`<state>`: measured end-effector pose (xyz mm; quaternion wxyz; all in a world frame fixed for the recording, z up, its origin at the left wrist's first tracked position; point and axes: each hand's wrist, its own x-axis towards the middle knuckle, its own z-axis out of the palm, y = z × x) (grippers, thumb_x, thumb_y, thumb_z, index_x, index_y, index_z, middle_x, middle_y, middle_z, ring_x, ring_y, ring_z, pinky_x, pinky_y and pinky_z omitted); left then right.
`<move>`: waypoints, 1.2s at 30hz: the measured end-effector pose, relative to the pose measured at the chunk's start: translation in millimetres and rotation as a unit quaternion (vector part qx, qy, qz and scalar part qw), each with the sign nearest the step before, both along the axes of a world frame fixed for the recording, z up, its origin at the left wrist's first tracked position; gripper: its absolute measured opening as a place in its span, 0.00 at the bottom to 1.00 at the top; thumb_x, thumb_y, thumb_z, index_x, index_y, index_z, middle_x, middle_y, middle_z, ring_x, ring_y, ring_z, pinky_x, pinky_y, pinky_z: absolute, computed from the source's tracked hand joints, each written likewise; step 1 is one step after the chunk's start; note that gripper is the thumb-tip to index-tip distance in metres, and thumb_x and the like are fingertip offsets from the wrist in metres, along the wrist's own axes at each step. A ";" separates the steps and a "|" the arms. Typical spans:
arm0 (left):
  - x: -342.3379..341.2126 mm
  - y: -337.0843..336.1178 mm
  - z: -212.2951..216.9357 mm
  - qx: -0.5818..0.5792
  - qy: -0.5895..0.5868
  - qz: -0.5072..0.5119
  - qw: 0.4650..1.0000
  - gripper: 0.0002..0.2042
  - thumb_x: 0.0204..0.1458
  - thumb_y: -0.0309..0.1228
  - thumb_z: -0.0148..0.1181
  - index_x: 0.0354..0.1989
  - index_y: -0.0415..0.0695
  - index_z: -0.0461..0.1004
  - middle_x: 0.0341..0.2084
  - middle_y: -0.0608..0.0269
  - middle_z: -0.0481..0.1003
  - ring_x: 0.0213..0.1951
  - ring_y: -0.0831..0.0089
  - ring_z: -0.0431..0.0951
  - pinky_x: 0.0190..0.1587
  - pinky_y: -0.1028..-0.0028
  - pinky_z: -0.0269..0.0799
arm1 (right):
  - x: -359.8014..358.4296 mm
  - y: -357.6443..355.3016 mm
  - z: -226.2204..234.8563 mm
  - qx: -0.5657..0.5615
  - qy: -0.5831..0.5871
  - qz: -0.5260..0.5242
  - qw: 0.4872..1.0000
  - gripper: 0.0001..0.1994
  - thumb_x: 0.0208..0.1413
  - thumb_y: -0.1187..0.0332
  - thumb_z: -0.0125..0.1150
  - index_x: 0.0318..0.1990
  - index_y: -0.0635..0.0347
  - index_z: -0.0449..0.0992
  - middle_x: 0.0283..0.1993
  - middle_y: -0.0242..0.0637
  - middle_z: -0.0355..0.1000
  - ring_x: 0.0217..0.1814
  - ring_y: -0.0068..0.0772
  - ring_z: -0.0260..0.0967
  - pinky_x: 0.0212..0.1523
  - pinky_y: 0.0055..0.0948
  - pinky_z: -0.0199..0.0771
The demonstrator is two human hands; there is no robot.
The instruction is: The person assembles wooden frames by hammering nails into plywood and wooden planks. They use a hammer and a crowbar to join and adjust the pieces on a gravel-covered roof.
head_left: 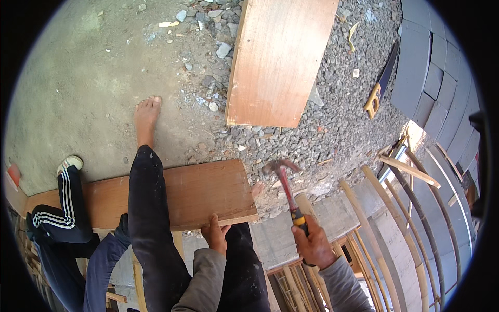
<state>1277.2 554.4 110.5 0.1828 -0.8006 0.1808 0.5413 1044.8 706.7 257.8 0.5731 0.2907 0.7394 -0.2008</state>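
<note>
My right hand (314, 243) is wrapped round the black and yellow grip of a claw hammer (286, 184). The hammer's red shaft points away from me, its steel head above the gravel and just right of the board's end. My left hand (214, 235) is closed on the near edge of a long brown wooden board (202, 190), close to its right end. My leg crosses over this board, with my bare foot (147, 117) on the ground beyond it. Whatever lies under my left fingers is hidden.
Another wooden board (280, 62) lies on the gravel (291, 143) ahead. A handsaw (382, 83) rests at the right, beside grey panels (434, 78). Curved bamboo poles (390, 229) stand lower right. At the left, a co-worker's striped trouser leg (62, 218) and gloved hand (122, 229) are against the board.
</note>
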 end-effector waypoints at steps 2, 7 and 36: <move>-0.8 0.8 0.1 -0.003 -0.024 0.022 0.999 0.29 0.59 0.37 0.59 0.64 0.39 0.55 0.53 0.48 0.70 0.50 0.55 0.78 0.50 0.53 0.80 | -24.2 -12.1 -2.6 -0.019 0.212 -0.191 0.958 0.08 0.69 0.67 0.48 0.49 0.60 0.62 0.22 0.25 0.62 0.16 0.15 0.59 0.16 0.19 0.60; -0.7 3.0 -1.3 0.002 -0.023 0.012 1.000 0.29 0.59 0.36 0.60 0.64 0.40 0.56 0.53 0.50 0.70 0.49 0.55 0.78 0.49 0.54 0.80 | 3.4 -3.2 -5.0 -0.072 0.192 0.098 0.974 0.14 0.68 0.62 0.51 0.51 0.62 0.62 0.23 0.37 0.68 0.19 0.33 0.67 0.22 0.37 0.70; 7.5 9.6 -4.9 -0.026 -0.031 0.011 0.999 0.29 0.57 0.37 0.63 0.62 0.39 0.59 0.52 0.51 0.71 0.49 0.57 0.78 0.47 0.55 0.82 | 4.4 -1.9 -12.0 0.030 0.073 0.089 0.993 0.14 0.64 0.63 0.57 0.40 0.65 0.63 0.19 0.45 0.69 0.18 0.48 0.70 0.20 0.42 0.67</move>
